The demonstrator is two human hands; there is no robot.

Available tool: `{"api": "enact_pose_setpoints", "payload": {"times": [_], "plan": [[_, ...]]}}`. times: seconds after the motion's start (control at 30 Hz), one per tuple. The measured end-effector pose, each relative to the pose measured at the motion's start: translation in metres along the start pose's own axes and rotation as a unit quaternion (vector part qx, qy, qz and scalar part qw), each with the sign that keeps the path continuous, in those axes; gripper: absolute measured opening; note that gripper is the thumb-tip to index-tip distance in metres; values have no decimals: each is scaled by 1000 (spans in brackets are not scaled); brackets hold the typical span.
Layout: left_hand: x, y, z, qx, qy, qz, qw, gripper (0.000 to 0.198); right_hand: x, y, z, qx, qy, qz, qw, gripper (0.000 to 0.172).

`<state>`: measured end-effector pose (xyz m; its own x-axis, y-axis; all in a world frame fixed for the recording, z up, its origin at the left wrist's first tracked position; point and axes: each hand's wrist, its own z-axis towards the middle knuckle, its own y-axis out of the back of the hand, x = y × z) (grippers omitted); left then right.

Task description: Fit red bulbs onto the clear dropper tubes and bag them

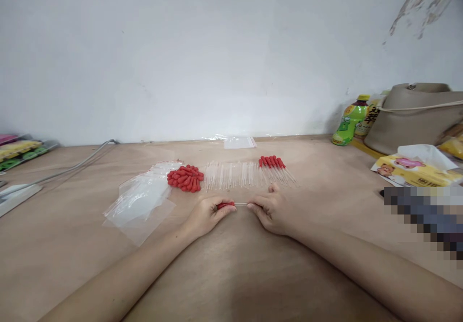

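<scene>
My left hand (210, 213) pinches a red rubber dropper bulb (221, 206), lying sideways. My right hand (267, 211) grips a thin clear dropper tube (241, 204), which spans the gap between both hands and meets the bulb's end; how deep it sits is hidden by my fingers. Just beyond my left hand is a pile of red bulbs (185, 178). A row of loose clear tubes (229, 175) lies beyond both hands. At that row's right end are several droppers (273, 162) with red bulbs on their tubes.
Clear zip bags (142, 204) are fanned out at the left, with another bag (238, 142) near the wall. A grey cable (79, 164) crosses the far left. At the right stand a green drink bottle (350, 122), a beige bag (408, 119) and a tissue pack (412, 167).
</scene>
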<state>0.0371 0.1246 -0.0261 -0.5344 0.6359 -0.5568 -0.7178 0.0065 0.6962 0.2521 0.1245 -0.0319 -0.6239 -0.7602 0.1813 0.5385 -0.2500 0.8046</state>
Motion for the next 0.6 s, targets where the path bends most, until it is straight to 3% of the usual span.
{"api": "enact_pose_setpoints", "payload": {"times": [0.13,0.37,0.47,0.6], "plan": [[1,-1,-2,33,-21,8,999,15,0,1,2,21,40,2,999,29],[1,-6,-4,44,-70,55,995,18,2,-5,4,38,29,7,999,35],[0,-5,-3,13,-62,49,997,17,0,-4,5,30,23,15,999,35],[0,2,-1,-30,-41,35,998,18,-7,3,6,42,32,32,998,22]]}}
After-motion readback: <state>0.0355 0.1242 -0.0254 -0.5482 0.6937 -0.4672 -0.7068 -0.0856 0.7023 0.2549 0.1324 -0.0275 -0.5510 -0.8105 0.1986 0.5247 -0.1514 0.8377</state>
